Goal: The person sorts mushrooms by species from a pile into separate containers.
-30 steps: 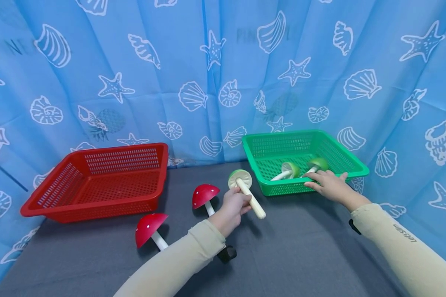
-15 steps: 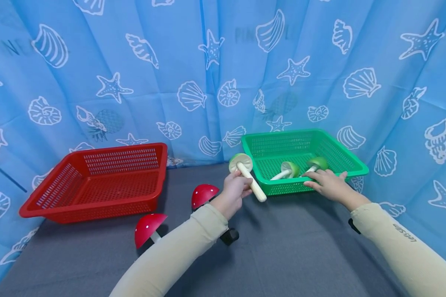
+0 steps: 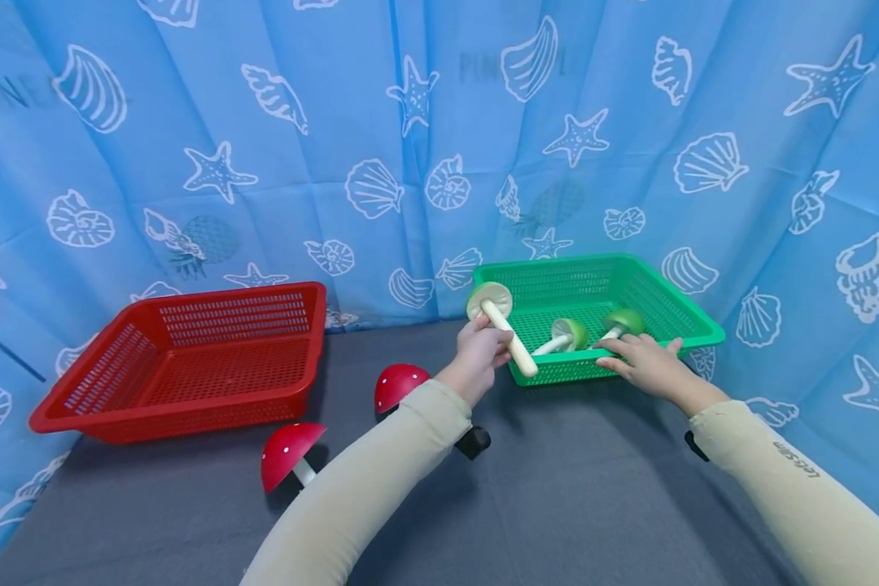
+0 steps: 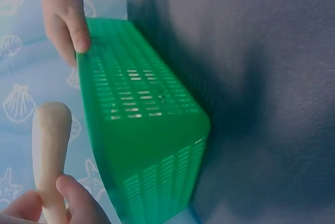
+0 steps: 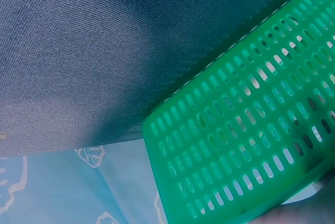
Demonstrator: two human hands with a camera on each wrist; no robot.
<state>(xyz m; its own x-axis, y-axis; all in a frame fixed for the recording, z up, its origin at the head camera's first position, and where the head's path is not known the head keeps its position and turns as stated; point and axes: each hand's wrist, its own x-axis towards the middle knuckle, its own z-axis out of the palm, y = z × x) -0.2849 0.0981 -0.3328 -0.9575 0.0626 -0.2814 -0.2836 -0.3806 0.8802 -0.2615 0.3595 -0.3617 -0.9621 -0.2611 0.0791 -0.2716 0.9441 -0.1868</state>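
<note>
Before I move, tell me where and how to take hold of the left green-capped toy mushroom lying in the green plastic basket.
Take its slim white stem, probably from above: the mushroom lies on its side, stem pointing left, and the walls of the green basket block a low approach. The rounded green cap looks harder to pinch.

Your left arm and right arm extend forward; left hand pinching, right hand gripping, thumb parted from fingers.
</note>
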